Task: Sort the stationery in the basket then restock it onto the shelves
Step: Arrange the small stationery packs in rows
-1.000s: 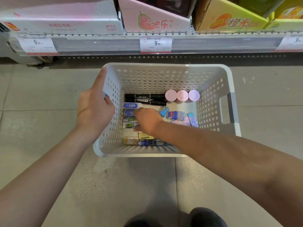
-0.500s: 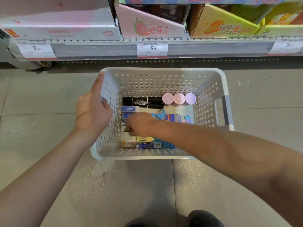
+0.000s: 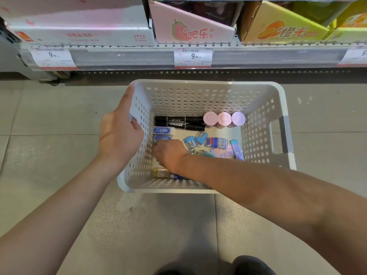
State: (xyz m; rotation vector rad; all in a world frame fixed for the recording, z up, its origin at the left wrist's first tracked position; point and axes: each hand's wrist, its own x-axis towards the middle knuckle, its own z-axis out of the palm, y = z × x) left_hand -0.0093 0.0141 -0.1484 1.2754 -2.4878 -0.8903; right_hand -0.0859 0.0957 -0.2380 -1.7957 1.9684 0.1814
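White perforated basket (image 3: pixel 264 108): left hand (image 3: pixel 119 135) still grips its rim; right hand (image 3: pixel 168 153) moved leftward over erasers (image 3: pixel 163 131), grasp indiscernible. Sorting ongoing.

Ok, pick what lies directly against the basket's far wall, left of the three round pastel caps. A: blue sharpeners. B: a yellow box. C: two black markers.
C: two black markers lie side by side along the far wall of the basket, their ends beside the pastel caps.
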